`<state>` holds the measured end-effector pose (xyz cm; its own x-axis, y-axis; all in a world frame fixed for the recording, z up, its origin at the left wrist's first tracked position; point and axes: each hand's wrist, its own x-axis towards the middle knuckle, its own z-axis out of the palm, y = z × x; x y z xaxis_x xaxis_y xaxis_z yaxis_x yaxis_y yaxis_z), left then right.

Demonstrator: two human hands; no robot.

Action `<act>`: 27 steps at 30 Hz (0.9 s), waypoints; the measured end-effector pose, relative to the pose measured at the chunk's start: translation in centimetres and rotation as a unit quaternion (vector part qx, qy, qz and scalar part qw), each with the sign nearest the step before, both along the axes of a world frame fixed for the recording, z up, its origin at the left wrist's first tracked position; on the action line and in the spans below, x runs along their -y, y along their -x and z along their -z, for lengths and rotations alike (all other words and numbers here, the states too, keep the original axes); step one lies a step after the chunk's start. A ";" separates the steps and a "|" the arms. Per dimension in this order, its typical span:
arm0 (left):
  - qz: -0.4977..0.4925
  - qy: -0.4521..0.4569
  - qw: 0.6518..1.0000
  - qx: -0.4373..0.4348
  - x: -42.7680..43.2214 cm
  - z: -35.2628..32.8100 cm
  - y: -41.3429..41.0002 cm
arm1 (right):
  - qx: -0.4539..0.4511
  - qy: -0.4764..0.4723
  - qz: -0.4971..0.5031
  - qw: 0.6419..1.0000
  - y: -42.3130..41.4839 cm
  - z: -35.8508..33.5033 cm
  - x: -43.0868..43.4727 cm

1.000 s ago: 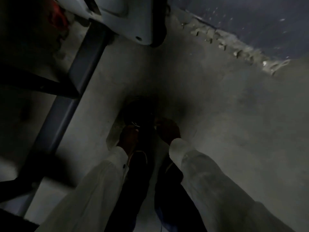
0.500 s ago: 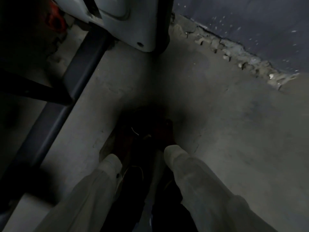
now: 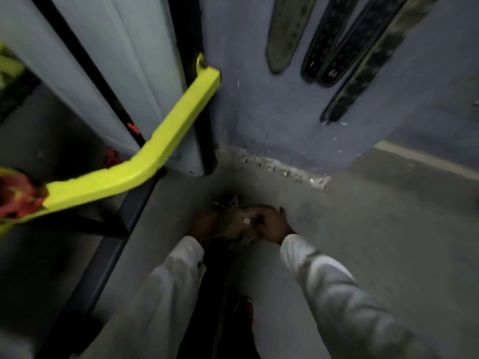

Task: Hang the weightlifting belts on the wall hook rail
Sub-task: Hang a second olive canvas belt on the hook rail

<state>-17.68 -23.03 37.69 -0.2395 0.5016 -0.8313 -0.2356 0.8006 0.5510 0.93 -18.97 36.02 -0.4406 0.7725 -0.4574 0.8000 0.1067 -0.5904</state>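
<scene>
Hands meet low over the grey floor (image 3: 363,242): the left hand (image 3: 204,225) and right hand (image 3: 272,224) both close around a bunched belt (image 3: 234,226), fingers curled on it. Above, more belts (image 3: 337,42) hang flat against the blue wall (image 3: 259,112), beside a yellow bar (image 3: 166,141). The picture is blurred.

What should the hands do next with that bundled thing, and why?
Probably lift it toward the wall. Both the left hand and right hand grip what looks like a bunched belt low over the floor, while other belts already hang on the blue wall above. The hook rail itself is out of view.
</scene>
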 end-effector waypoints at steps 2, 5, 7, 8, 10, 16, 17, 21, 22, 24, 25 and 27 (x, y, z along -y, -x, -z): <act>-0.004 -0.054 0.998 0.013 -0.3 -4.6 -0.8 | -0.048 -0.010 0.057 0.997 -1.2 -5.0 -0.3; -0.016 -0.141 0.988 0.060 -2.2 -11.5 -1.8 | -0.159 -0.002 0.091 0.983 -2.9 -10.9 -1.5; -0.051 -0.184 0.978 0.090 -2.8 -16.2 -2.2 | -0.197 -0.024 0.105 0.975 -3.6 -16.7 -1.3; -0.055 -0.199 0.970 0.126 -2.9 -18.4 -2.6 | -0.224 -0.029 0.113 0.968 -3.9 -19.1 -1.3; -0.032 -0.237 0.956 0.170 -3.3 -23.3 -3.4 | -0.246 -0.043 0.111 0.962 -5.0 -24.0 -1.3; -0.012 -0.345 0.921 0.179 -5.3 -32.5 -5.2 | -0.324 -0.016 0.118 0.938 -7.0 -34.2 -0.8; -0.009 -0.357 0.920 0.159 -5.6 -34.1 -5.3 | -0.337 -0.013 0.124 0.933 -7.4 -35.6 -0.6; 0.082 -0.408 0.901 0.120 -5.5 -38.9 -5.9 | -0.379 -0.077 0.145 0.911 -8.4 -41.1 -0.2; 0.115 -0.406 0.897 0.128 -5.4 -39.2 -5.9 | -0.386 -0.096 0.151 0.905 -8.6 -42.2 -0.3; 0.191 -0.406 0.881 0.148 -5.1 -40.0 -5.8 | -0.400 -0.126 0.157 0.894 -9.1 -45.0 -0.6; 0.221 -0.412 0.870 0.156 -5.1 -40.5 -5.8 | -0.405 -0.138 0.156 0.890 -9.3 -46.5 -0.8; 0.264 -0.446 0.838 0.169 -5.1 -42.0 -6.3 | -0.408 -0.164 0.149 0.885 -9.9 -49.7 -0.9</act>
